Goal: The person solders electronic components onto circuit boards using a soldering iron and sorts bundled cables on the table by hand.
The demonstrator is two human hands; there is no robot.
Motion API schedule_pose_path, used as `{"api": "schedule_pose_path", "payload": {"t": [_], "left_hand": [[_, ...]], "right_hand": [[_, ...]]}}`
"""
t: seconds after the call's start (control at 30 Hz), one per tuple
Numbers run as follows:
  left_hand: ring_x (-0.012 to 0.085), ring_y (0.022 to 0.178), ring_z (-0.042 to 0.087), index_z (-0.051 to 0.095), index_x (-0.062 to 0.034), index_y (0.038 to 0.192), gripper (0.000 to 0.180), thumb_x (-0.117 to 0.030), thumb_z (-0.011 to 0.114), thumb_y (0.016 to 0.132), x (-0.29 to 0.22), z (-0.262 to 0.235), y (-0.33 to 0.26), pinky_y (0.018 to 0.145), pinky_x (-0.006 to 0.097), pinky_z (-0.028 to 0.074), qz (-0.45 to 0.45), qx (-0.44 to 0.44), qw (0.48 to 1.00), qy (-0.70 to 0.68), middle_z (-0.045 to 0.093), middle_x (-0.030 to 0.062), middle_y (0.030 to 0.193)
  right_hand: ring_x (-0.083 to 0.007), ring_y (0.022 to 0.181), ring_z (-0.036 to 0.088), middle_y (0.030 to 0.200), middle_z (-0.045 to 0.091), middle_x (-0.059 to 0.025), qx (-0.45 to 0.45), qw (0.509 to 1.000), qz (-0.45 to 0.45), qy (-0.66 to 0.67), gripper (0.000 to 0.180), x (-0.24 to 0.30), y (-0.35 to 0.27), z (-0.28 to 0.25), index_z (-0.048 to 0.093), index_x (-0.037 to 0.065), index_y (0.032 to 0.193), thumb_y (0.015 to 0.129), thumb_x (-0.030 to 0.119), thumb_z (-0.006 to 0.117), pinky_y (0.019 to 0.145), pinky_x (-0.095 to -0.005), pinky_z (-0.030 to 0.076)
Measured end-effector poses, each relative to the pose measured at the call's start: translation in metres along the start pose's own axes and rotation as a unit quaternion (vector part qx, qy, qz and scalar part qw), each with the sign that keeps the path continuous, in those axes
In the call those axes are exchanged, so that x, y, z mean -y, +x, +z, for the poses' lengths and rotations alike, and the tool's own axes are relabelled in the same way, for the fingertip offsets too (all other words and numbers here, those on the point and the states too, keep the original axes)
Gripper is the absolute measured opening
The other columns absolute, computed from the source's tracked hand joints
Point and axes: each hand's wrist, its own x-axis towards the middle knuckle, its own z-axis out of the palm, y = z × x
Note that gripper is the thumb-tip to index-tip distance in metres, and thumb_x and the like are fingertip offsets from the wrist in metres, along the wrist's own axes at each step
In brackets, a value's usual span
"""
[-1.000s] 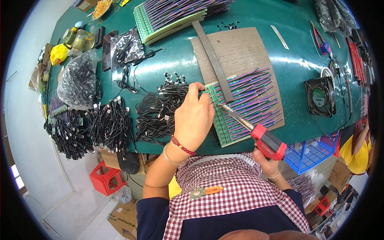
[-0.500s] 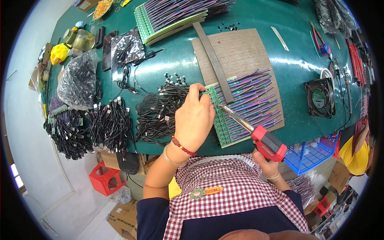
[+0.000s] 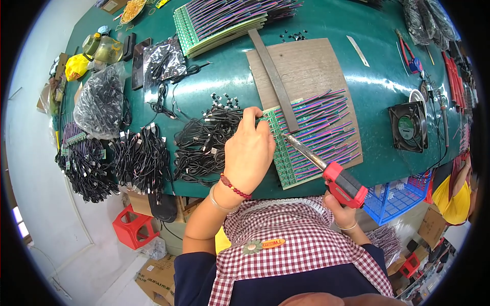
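My right hand [image 3: 334, 206] is wrapped round the red and black handle of a soldering gun [image 3: 344, 184]. The gun's metal tip rests at the green circuit board panel [image 3: 287, 168], close to a flat metal bar [image 3: 275, 81] that lies across the panel. At the panel's left edge, the thumb and fingers of my left hand [image 3: 249, 150] are pinched together on a thin cable end, mostly hidden by the fingers. Rows of pink, blue and black wires [image 3: 326, 130] stretch rightward from the panel. Beneath the panel is a brown wooden board [image 3: 301, 64].
Bundles of black cables [image 3: 201, 148] lie left of my left hand. Stacked wired panels [image 3: 219, 30] sit at the far side. To the right stand a small black fan [image 3: 407, 126], pliers [image 3: 406, 53] and a blue basket [image 3: 395, 199] below the table edge.
Hardly anything differs. The soldering gun and both hands have shifted very slightly, and the whole view has moved a touch; the holds are the same.
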Motion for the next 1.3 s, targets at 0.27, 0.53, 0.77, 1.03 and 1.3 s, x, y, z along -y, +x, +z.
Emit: {"api": "schedule_pose_path", "payload": {"t": [0.27, 0.53, 0.77, 1.03, 1.3], "left_hand": [[0.0282, 0.066, 0.059, 0.054, -0.0012, 0.072, 0.008, -0.004, 0.062, 0.071, 0.001, 0.0, -0.001, 0.053, 0.038, 0.05, 0.002, -0.002, 1.0, 0.001, 0.051, 0.0091, 0.105], [0.0287, 0.063, 0.059, 0.055, -0.0017, 0.073, 0.008, -0.005, 0.061, 0.071, 0.0, 0.002, 0.0, 0.053, 0.037, 0.05, 0.0, -0.01, 1.0, -0.003, 0.052, 0.0093, 0.105], [0.0319, 0.064, 0.059, 0.053, -0.0026, 0.072, 0.009, -0.004, 0.061, 0.071, -0.006, 0.005, 0.003, 0.055, 0.04, 0.048, 0.009, -0.014, 1.0, -0.001, 0.053, 0.0113, 0.105], [0.03, 0.064, 0.059, 0.053, 0.0, 0.074, 0.008, -0.004, 0.061, 0.073, -0.002, -0.001, -0.004, 0.05, 0.038, 0.048, 0.034, -0.013, 0.999, 0.015, 0.052, 0.0138, 0.106], [0.031, 0.065, 0.059, 0.052, -0.0006, 0.074, 0.009, -0.003, 0.061, 0.073, -0.004, 0.004, 0.0, 0.053, 0.038, 0.048, 0.022, -0.027, 0.999, 0.023, 0.052, 0.0136, 0.105]], "right_hand": [[-0.0125, 0.057, 0.052, 0.068, 0.053, -0.0062, 0.021, 0.996, -0.073, -0.049, 0.031, -0.006, 0.001, -0.005, 0.048, -0.007, 0.111, 0.082, -0.001, 0.057, 0.054, -0.0267, 0.044], [-0.0124, 0.044, 0.041, 0.052, 0.042, -0.0037, -0.056, 0.982, -0.104, 0.147, 0.041, 0.027, 0.016, -0.013, 0.044, -0.006, 0.109, 0.083, 0.021, 0.061, 0.042, -0.0264, 0.037], [-0.0112, 0.041, 0.038, 0.051, 0.039, -0.0019, -0.191, 0.93, -0.249, 0.19, 0.044, 0.061, 0.012, -0.081, 0.041, -0.005, 0.114, 0.088, 0.026, 0.056, 0.039, -0.0258, 0.038], [-0.0089, 0.052, 0.039, 0.061, 0.04, -0.001, -0.337, 0.849, -0.402, 0.066, 0.036, 0.079, 0.001, -0.168, 0.041, 0.0, 0.122, 0.093, 0.02, 0.045, 0.052, -0.026, 0.04], [-0.0081, 0.043, 0.039, 0.055, 0.042, 0.0013, -0.499, 0.841, -0.206, 0.032, 0.026, 0.037, 0.057, -0.188, 0.056, 0.001, 0.108, 0.085, 0.011, 0.06, 0.042, -0.0232, 0.032]]}}
